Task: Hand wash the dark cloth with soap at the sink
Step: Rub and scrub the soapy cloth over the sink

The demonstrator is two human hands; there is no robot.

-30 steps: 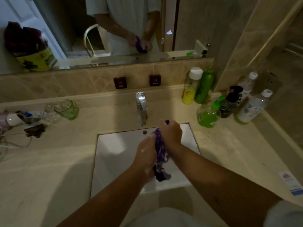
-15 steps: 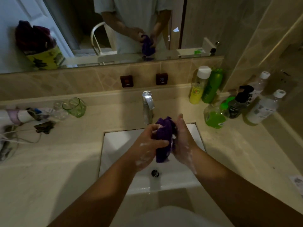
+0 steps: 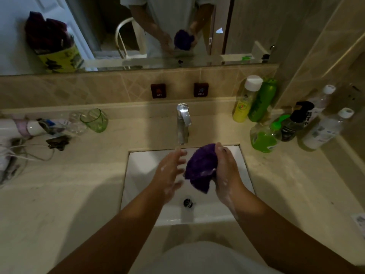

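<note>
Cloth (image 3: 199, 167) bunched, dark purple, held over sink (image 3: 142, 175) below tap (image 3: 183, 123). Right hand (image 3: 225, 171) cups and grips it; left hand (image 3: 170, 173) open, fingers spread, just beside cloth. Suds on both hands: soaping under way. Rinsing, wringing likely left.

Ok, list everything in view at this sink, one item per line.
cloth: 1, purple, bunched over the basin
sink: 1, white, set in the beige counter
tap: 1, chrome, behind the basin
hot and cold plates: 2, dark red, on the tiled wall
glass: 1, green, counter left
bottles: 6, yellow, green, dark, clear, counter right
mirror: 1, above the tiles
left hand: open, soapy, beside the cloth
right hand: holding the cloth
</note>
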